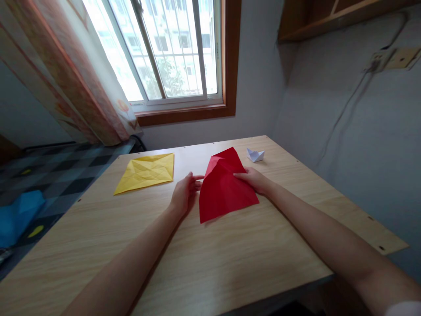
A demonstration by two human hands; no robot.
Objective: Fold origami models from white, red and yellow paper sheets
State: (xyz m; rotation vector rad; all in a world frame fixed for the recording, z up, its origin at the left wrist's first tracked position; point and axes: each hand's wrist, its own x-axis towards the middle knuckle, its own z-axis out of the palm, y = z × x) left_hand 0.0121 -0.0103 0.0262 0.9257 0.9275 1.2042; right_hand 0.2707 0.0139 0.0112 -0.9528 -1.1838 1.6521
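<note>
A sheet of red paper is bent upward over the middle of the table, with creases in it and part of its far left side turned so a lighter red shows. My right hand grips its right edge, thumb on top and fingers underneath. At the opposite edge, my left hand has its fingers loosely stretched toward the paper; the fingertips reach the edge, and I cannot tell whether they press on it. Just beyond my right hand stands a small white paper boat.
A creased yellow paper sheet lies at the table's far left. The wooden table ends near the wall on the right. Left of it, a bed with a checked cover holds a blue paper piece. A window is behind.
</note>
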